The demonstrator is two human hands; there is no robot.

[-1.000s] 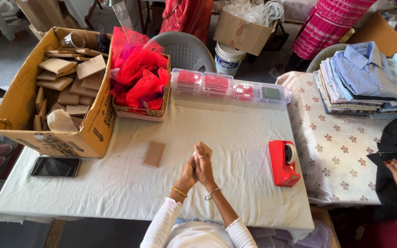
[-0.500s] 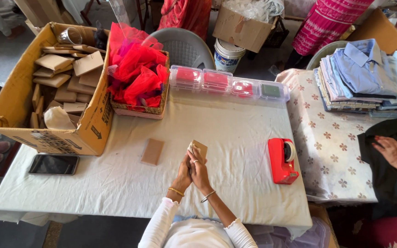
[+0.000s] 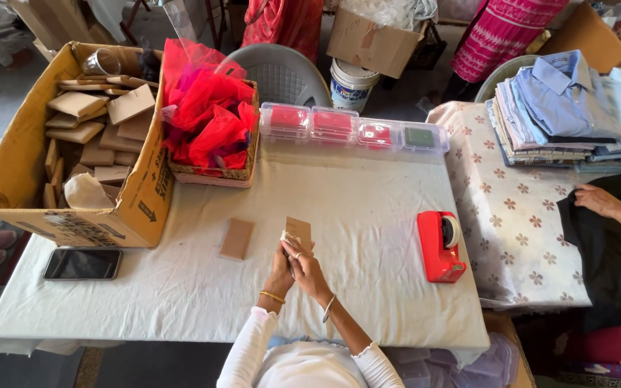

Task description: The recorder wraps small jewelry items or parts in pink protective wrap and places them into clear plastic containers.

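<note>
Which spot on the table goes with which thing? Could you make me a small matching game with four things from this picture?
Things:
1. tape dispenser
2. phone
3. cardboard box
4. folded shirts

Places:
A. far left, full of flat brown cardboard pieces
B. far right, stacked on the flowered cloth
C. near left, lying flat in front of the big box
D. right of the person's hands, red, on the white cloth

Pairs: 1-D, 2-C, 3-A, 4-B

Both the left hand and right hand hold a small brown card.
</note>
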